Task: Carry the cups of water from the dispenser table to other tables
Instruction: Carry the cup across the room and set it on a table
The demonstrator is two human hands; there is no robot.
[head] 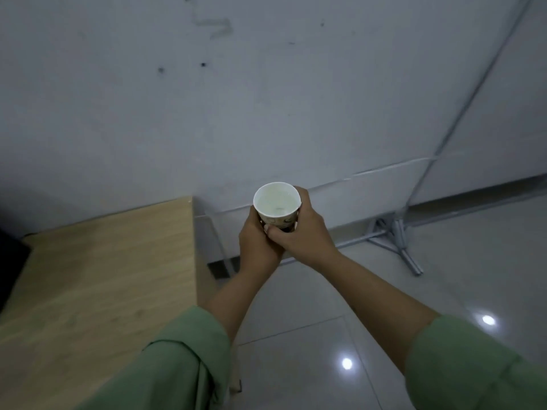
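A white paper cup (277, 202) filled with water is held upright in front of me, over the floor just right of a wooden table (103, 276). My left hand (257, 247) wraps the cup's lower part from the left. My right hand (302, 232) clasps it from the right, its fingers overlapping the left hand. Printed marks show on the cup's side between my fingers. Both forearms come out of green sleeves.
The light wooden table fills the lower left, with a dark object (11, 261) at its left edge. A grey wall stands close ahead. A metal stand (393, 235) rests on the glossy tiled floor (340, 335) at the right.
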